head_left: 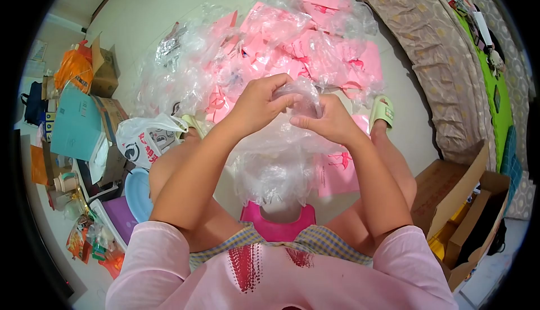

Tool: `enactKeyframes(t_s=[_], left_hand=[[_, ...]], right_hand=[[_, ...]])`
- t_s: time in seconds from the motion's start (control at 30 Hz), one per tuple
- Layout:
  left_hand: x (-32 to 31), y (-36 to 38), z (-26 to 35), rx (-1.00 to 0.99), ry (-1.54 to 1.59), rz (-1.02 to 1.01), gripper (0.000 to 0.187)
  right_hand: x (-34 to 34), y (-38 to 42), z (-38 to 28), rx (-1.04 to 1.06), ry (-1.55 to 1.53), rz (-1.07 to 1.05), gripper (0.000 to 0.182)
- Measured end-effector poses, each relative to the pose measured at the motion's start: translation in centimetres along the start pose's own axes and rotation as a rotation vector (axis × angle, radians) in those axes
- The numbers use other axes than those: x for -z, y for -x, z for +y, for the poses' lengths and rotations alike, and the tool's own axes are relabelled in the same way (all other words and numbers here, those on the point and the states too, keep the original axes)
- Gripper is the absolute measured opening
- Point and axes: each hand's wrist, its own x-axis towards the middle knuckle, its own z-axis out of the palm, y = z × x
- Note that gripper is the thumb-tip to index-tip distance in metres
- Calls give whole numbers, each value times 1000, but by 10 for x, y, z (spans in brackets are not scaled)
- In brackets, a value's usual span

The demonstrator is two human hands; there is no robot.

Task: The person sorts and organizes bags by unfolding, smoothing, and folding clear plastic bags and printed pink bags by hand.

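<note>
In front of me my left hand and my right hand are close together, fingers curled on a clear plastic bag. The bag's upper part is bunched between them, and its loose film hangs down toward my lap. More crumpled clear plastic lies between my knees, above a bright pink seat edge. A flat pink bag with a red flamingo print rests on the floor by my right leg. What, if anything, is inside the held bag cannot be made out.
Beyond my hands spreads a heap of pink flamingo-print packages and clear film. At left are a white printed bag, a blue basin and boxes. At right stand a bed and an open cardboard box.
</note>
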Motion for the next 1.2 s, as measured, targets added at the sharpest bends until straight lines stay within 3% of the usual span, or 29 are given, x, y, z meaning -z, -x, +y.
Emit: enactKeyframes(t_s=[0.03,0.17,0.23,0.33,0.43,0.47,0.5,0.53,0.57,0.6,0.67,0.7,0.77,0.8,0.87,0.97,1.03,1.1,1.2], left_hand=[[-2,0,1,58,31,-19,17],[-14,6,8,58,92,10,14],[-16,8,4,-12,-41,177,21],[5,6,-4,-46,-116,328,24],[19,10,1,47,-55,350,28],[26,13,5,178,-71,272,15],[22,11,3,174,-72,272,15],[13,8,0,-95,-327,509,14],[5,7,-1,-368,-579,738,26],[2,8,5,-369,-577,736,26],[0,12,22,-580,-800,525,54],[-4,14,20,-581,-799,520,54],[-14,15,10,-412,-784,108,44],[-13,14,-1,-410,-783,110,44],[-10,11,-20,-62,-639,-175,31],[-9,12,-17,24,-544,-202,24],[-9,16,-12,51,-447,-184,23],[-9,17,-12,76,-352,-168,22],[-9,13,-22,166,-113,-218,19]], right_hand=[[-2,1,0,147,7,70,21],[8,0,6,72,-203,84,17],[18,6,1,3,81,-75,13],[31,7,10,-61,214,-18,13],[34,5,18,-35,442,95,12],[32,7,19,27,470,126,14],[30,7,20,30,472,130,14],[27,7,22,96,455,144,15],[24,7,24,159,436,157,16],[21,7,22,157,437,158,16],[15,7,18,44,402,98,19],[10,6,19,41,399,100,19],[2,3,21,134,351,58,24],[2,1,20,134,351,56,24],[3,-1,14,-3,495,108,28],[16,-8,10,-70,407,276,28],[17,-9,9,-51,349,262,28],[13,-8,12,-39,74,145,28],[9,-8,12,-104,-152,241,24]])
